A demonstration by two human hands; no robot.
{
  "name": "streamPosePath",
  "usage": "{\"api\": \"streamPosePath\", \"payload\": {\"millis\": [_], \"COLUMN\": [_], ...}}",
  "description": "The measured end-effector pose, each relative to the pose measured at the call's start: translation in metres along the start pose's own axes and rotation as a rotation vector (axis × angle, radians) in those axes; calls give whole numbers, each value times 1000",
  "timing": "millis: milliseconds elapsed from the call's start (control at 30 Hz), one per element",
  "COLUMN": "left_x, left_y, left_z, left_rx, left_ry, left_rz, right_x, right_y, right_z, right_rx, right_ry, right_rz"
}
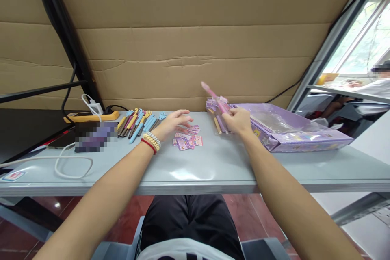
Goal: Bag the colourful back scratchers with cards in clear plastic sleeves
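Observation:
My right hand point(239, 121) is closed around a long pink stick-like item point(213, 94), perhaps a pen, raised at a slant over the table. Just below it lies a bunch of purple and yellow pens point(219, 120) in clear wrapping with purple tags. Fingers apart, my left hand point(175, 124) hovers beside several small pink and purple printed cards point(186, 140) and holds nothing. To its left lie several blue, yellow and dark pens point(138, 124), some with hand-shaped tops.
An open purple box point(304, 142) with clear plastic inside stands at the right. On the left are a yellow power strip point(111, 116), a white charger point(96, 108) and its cable point(73, 176). A cardboard panel point(189, 44) closes off the back. Another person point(376, 91) sits far right.

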State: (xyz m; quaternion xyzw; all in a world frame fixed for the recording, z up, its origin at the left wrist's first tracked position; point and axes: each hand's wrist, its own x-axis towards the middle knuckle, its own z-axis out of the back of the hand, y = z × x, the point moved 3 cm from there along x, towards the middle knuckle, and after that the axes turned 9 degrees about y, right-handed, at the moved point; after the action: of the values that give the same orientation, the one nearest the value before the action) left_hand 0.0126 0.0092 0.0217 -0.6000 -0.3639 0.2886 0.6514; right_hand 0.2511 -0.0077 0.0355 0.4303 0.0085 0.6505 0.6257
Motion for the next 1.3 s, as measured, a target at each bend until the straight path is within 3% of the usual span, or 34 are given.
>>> {"api": "streamPosePath", "payload": {"millis": [100, 200, 400, 600, 800, 933, 1000, 1133, 1300], "left_x": [1, 1, 3, 4, 6, 7, 7, 7, 8], "left_y": [0, 1, 3, 5, 9, 13, 14, 14, 14], "left_z": [14, 19, 14, 12, 13, 15, 17, 17, 19], "left_rx": [70, 136, 274, 378, 441, 522, 636, 1086, 1263], "left_ry": [-118, -168, -134, -112, -95, -66, -63, -26, -17], "left_rz": [-7, 6, 31, 74, 83, 95, 73, -21, -48], "right_x": [7, 10, 10, 4, 1, 3, 5, 6, 7], "right_y": [-23, -37, -47, -37, -30, -37, -39, -37, -20], "right_z": [12, 14, 8, 7, -2, -7, -8, -7, -11], "right_rx": [-84, -189, -382, -541, -627, -608, -573, -528, -400], "right_ry": [-18, 44, 142, 286, 261, 325, 342, 303, 129], "right_rz": [-147, -273, -406, -505, -374, -344, -347, -325, -72]}}
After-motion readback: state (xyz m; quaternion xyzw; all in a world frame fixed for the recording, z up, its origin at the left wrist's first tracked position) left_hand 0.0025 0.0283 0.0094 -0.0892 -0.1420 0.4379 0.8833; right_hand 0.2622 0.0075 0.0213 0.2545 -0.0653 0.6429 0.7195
